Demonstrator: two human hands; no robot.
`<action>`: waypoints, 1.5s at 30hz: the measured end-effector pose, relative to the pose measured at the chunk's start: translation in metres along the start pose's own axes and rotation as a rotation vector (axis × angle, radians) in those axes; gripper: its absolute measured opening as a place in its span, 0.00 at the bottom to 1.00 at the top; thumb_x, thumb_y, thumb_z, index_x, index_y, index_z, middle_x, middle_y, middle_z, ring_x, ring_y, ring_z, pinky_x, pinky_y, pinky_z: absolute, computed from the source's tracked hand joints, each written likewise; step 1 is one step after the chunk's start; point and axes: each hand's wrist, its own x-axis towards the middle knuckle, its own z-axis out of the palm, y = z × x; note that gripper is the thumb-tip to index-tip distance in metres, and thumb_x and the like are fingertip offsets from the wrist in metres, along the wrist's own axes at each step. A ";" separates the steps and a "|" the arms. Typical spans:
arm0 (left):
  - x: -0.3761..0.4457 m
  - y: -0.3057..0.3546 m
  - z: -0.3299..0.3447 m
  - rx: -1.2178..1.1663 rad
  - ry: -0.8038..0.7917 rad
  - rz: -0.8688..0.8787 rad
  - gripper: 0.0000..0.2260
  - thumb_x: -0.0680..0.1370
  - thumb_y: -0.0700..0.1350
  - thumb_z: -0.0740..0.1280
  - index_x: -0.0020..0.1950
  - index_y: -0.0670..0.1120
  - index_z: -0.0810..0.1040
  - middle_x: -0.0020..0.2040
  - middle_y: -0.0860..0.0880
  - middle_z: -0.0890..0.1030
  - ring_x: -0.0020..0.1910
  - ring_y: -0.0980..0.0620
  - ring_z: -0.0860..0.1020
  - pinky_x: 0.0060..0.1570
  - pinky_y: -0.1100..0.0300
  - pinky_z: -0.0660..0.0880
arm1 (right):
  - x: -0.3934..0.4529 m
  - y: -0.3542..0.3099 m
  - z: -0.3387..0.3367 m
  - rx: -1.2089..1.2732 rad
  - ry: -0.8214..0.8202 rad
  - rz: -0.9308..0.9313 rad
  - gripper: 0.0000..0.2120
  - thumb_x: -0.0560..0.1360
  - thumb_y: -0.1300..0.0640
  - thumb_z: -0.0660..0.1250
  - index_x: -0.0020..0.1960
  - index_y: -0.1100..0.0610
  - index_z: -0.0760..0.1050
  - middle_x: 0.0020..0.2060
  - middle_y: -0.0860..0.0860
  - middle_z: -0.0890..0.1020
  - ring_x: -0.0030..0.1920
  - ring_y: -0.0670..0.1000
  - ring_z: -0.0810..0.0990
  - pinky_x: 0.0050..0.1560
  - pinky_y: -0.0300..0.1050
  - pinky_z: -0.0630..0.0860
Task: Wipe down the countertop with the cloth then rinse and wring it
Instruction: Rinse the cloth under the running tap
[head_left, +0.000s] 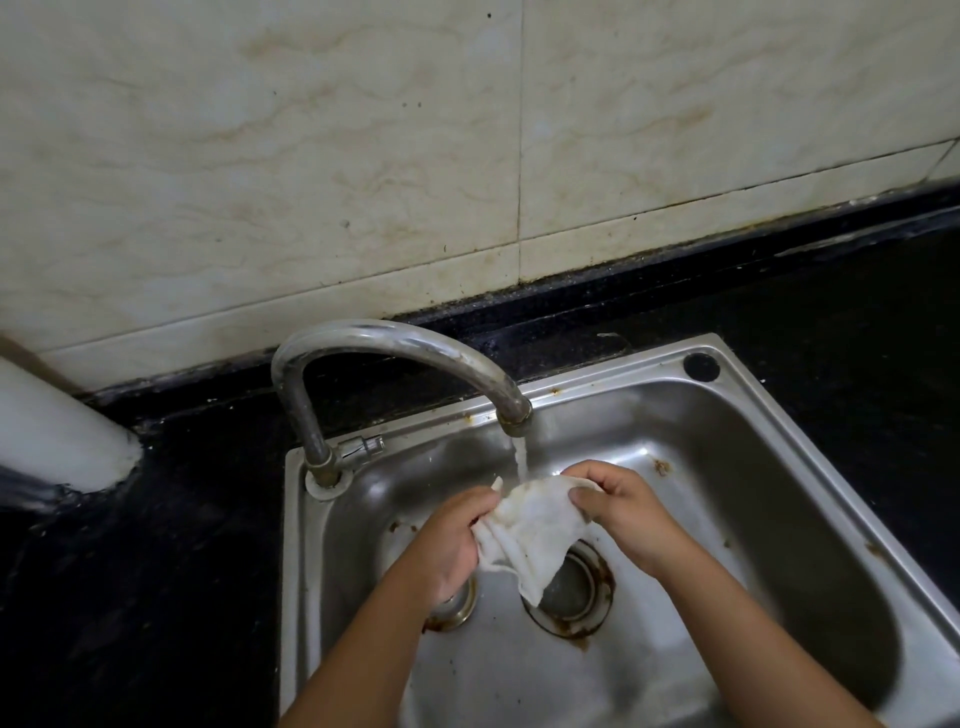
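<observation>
A white cloth hangs stretched between both hands over the steel sink. My left hand grips its left edge and my right hand pinches its right upper corner. Water runs from the curved metal faucet in a thin stream onto the top of the cloth. The cloth's lower tip dangles above the round drain. The black countertop surrounds the sink.
A second smaller drain fitting lies partly under my left wrist. A white pipe-like object stands on the counter at far left. Tiled wall rises behind the counter. Rust spots mark the sink around the drain.
</observation>
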 end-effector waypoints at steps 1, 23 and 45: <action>-0.001 0.000 0.001 0.041 0.001 0.008 0.08 0.69 0.38 0.66 0.33 0.41 0.68 0.32 0.45 0.73 0.34 0.50 0.73 0.35 0.59 0.71 | 0.000 -0.002 0.001 -0.014 0.004 -0.005 0.13 0.75 0.70 0.59 0.39 0.56 0.76 0.34 0.50 0.78 0.34 0.44 0.76 0.34 0.32 0.72; -0.004 -0.001 -0.004 -0.101 -0.001 0.095 0.07 0.64 0.35 0.65 0.33 0.40 0.67 0.29 0.46 0.76 0.32 0.51 0.76 0.29 0.62 0.76 | -0.019 0.013 0.037 0.274 0.006 0.644 0.18 0.78 0.45 0.57 0.57 0.58 0.71 0.43 0.57 0.80 0.39 0.54 0.80 0.37 0.43 0.77; 0.033 -0.017 0.027 -0.467 0.374 -0.019 0.11 0.74 0.28 0.57 0.40 0.42 0.71 0.38 0.40 0.75 0.34 0.45 0.74 0.24 0.64 0.75 | -0.007 0.007 0.021 0.421 0.341 0.198 0.16 0.68 0.78 0.53 0.29 0.64 0.70 0.18 0.52 0.72 0.27 0.53 0.69 0.29 0.40 0.70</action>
